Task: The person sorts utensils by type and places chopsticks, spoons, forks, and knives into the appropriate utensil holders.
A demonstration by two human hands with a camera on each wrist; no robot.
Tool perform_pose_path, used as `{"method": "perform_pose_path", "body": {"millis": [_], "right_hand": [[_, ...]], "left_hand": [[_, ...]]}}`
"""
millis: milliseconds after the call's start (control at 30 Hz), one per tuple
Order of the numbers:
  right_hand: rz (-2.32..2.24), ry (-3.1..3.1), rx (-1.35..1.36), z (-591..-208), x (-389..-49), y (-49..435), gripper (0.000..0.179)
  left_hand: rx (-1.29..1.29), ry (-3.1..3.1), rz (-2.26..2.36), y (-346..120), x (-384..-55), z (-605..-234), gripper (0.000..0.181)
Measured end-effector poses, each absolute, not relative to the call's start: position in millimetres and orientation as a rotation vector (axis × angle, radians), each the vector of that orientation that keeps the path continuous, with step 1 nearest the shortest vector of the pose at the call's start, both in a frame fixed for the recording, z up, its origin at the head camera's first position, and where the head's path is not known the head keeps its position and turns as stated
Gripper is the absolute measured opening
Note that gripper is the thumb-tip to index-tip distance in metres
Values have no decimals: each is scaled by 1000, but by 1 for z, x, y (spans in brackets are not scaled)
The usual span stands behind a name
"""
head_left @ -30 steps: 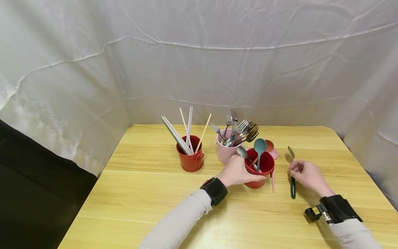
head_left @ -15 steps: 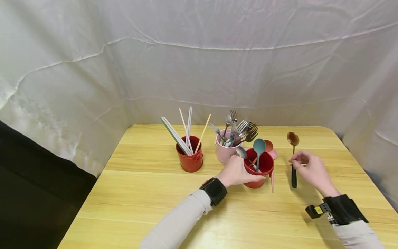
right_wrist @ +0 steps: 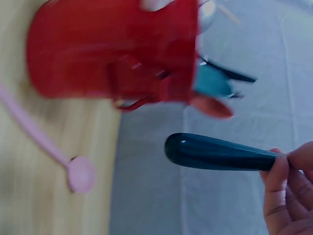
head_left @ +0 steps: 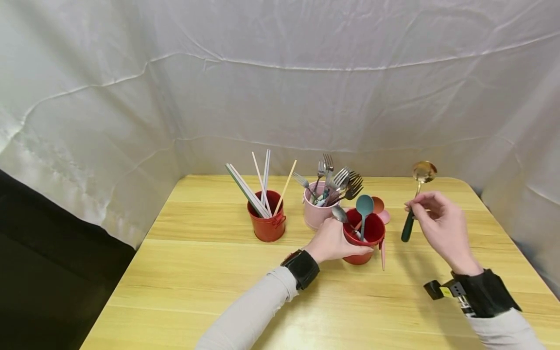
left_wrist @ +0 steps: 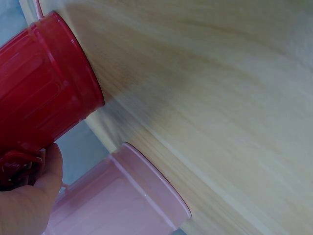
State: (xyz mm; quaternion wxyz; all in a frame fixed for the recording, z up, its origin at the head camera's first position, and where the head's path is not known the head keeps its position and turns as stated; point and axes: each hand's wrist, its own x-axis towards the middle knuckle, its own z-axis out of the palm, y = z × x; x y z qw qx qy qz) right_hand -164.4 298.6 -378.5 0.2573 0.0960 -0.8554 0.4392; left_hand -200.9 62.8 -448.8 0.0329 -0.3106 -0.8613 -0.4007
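Note:
My left hand (head_left: 334,240) grips the side of a red bucket (head_left: 358,259) on the table. In it stand a teal spoon (head_left: 365,205), a metal spoon (head_left: 340,214) and an orange-brown spoon (head_left: 378,205). To the bucket's right, my right hand (head_left: 446,231) pinches a spoon (head_left: 407,228) with a round gold bowl and a dark green handle. This spoon is held above the table, gold bowl up and handle end down. The right wrist view shows the handle end (right_wrist: 210,152) apart from the bucket. A pink spoon (right_wrist: 36,129) lies on the table beside the bucket.
A pink bucket (head_left: 316,217) holding several forks (head_left: 341,180) stands just behind the left hand. Farther left is another red bucket (head_left: 268,231) with several straws or sticks (head_left: 247,190). A pale cloth (head_left: 280,97) hangs behind the wooden table (head_left: 197,272).
My right hand has lifted the gold spoon off the table, its bowl rising and turning toward the camera. The left hand stays on the red bucket.

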Motion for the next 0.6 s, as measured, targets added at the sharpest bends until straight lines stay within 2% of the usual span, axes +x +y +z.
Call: {"method": "perform_pose_path", "body": {"millis": [267,600], "right_hand": [[1273,-2084,408,-359,-160,272,10],[1306,-2035,507,-371,-166,252,13]], "left_hand": [[-985,-2631,-1271,62,-202,-448,79],[-953,-2669,-1239,61,-202,-448,80]]}}
